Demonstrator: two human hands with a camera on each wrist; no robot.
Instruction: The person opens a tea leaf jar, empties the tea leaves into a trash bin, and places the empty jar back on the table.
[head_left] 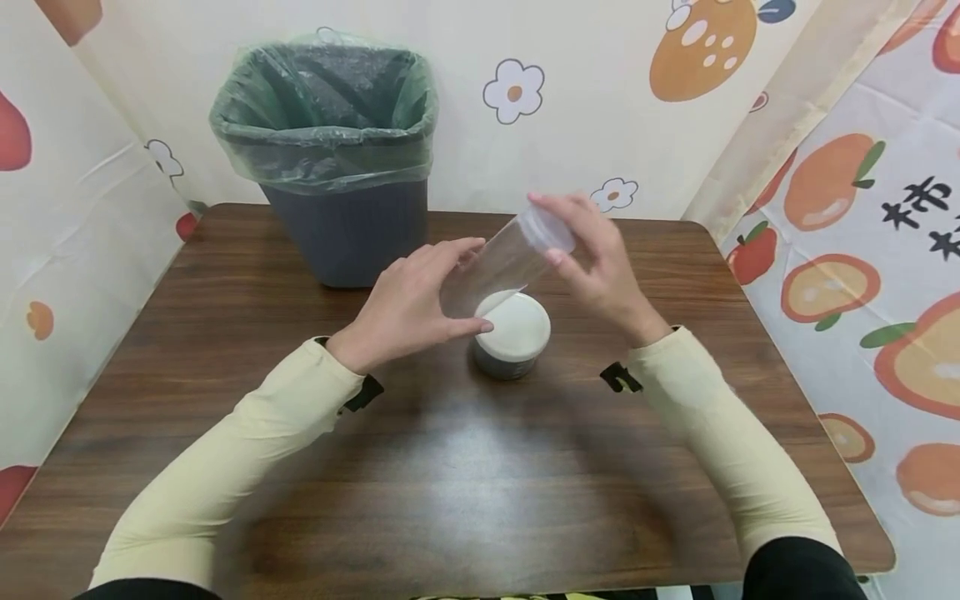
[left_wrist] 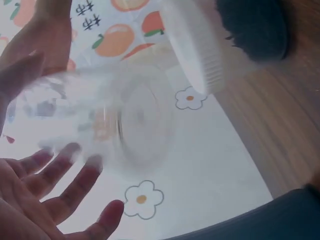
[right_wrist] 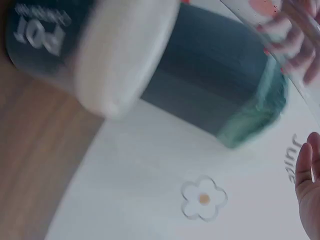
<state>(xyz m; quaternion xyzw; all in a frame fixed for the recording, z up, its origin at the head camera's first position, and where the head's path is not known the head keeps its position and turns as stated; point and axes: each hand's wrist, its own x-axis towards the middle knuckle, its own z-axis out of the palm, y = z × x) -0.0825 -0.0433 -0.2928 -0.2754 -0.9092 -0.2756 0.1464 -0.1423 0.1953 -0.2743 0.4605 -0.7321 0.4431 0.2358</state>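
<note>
Your right hand [head_left: 603,268] clamps the upper end of the clear cylinder [head_left: 495,262], tilted at frame centre; your left hand [head_left: 408,304], fingers spread apart, brackets the lower end, presumably to steady it clear of the lidded jar [head_left: 517,329] upright on the surface [head_left: 480,500].

We list one counter [head_left: 480,508]: brown wood grain, rounded corners, glare on the near side of the left hand [head_left: 420,300] and right hand [head_left: 596,258]. On it we count two pieces: a dark bin [head_left: 348,229] with green liner [head_left: 322,158], upright, beyond the left hand; a dark tub [head_left: 504,365] with white lid [head_left: 521,327], upright, between both hands.
</note>
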